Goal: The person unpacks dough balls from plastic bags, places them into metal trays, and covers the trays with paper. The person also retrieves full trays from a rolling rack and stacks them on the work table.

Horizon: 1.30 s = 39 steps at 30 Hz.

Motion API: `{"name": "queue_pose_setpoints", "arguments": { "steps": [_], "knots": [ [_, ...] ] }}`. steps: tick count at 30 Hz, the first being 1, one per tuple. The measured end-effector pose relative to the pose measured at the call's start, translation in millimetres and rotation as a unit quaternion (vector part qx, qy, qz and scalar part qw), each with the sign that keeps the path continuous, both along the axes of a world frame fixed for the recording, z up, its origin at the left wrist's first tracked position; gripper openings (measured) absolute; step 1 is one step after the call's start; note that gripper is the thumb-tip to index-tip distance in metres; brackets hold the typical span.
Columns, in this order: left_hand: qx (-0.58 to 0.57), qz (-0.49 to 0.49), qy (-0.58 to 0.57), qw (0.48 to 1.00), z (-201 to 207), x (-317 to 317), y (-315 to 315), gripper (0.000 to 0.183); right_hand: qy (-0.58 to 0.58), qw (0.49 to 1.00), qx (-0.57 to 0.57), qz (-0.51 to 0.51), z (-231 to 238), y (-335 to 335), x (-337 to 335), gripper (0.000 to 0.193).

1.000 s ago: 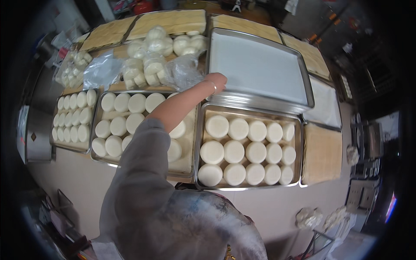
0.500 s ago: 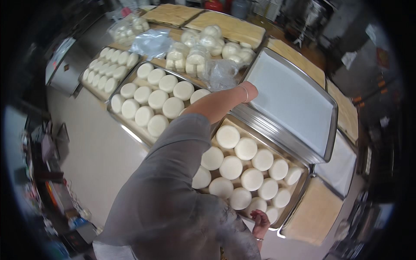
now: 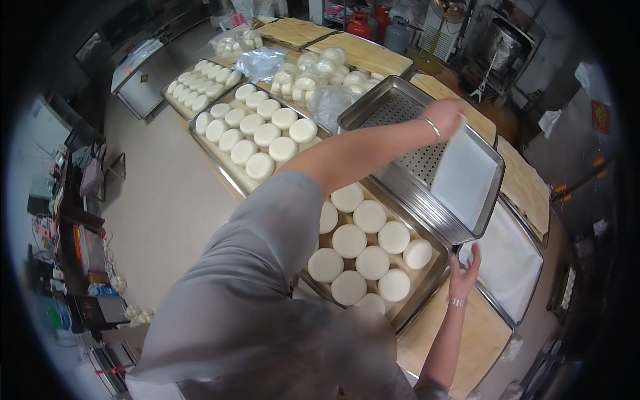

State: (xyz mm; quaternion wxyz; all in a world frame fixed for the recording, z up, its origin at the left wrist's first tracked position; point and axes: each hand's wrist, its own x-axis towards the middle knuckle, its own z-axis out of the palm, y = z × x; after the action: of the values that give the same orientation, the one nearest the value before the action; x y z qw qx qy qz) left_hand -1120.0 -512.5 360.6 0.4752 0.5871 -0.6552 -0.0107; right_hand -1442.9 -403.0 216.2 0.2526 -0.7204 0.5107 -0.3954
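Pinched in my left hand [image 3: 447, 119] is the edge of a white liner sheet [image 3: 471, 175], which is lifted and folded back over the right part of the top tray. Beneath it the perforated metal tray [image 3: 393, 119] shows its rows of holes; it tops a stack of trays [image 3: 417, 212]. My right hand [image 3: 465, 275] is open, fingers spread upward, just below the stack's near right corner, holding nothing. Under my left arm, round white dough buns [image 3: 372, 263] stand in rows on a brown-lined tray, partly hidden by my sleeve and body.
More buns fill two trays [image 3: 243, 137] to the left. Bagged buns [image 3: 320, 77] and a clear plastic bag [image 3: 261, 64] lie behind. Trays covered in brown sheets [image 3: 363, 53] line the far and right sides, with a white-lined tray [image 3: 510, 267]. Gas cylinders [image 3: 397, 35] stand beyond.
The liner sheet, flat on the top tray before, is pulled back to the right by my left hand, exposing the holes. My right hand has moved from the near buns to the stack's corner.
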Motion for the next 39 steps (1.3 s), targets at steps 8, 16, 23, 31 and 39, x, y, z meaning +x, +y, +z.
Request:
{"name": "queue_pose_setpoints", "arguments": {
  "steps": [8,16,23,31,39],
  "knots": [
    [-0.031,-0.215,0.237,0.947,78,-70,118,0.01,0.071,0.988,-0.077,-0.11,4,-72,45,0.039],
    [-0.11,-0.15,0.284,0.941,91,34,155,0.009,-0.047,0.991,-0.069,-0.101,28,-78,-51,0.016],
    [-0.03,-0.216,0.295,0.93,102,-81,147,0.006,-0.029,0.988,-0.024,0.148,27,-15,-29,0.044],
    [-0.031,-0.405,0.308,0.86,151,-352,101,0.009,-0.052,0.99,-0.043,0.125,24,-2,-162,0.087],
    [-0.136,-0.451,0.321,0.822,185,-471,62,0.014,-0.005,0.995,-0.101,-0.009,24,-4,-305,0.095]
  ]
}}
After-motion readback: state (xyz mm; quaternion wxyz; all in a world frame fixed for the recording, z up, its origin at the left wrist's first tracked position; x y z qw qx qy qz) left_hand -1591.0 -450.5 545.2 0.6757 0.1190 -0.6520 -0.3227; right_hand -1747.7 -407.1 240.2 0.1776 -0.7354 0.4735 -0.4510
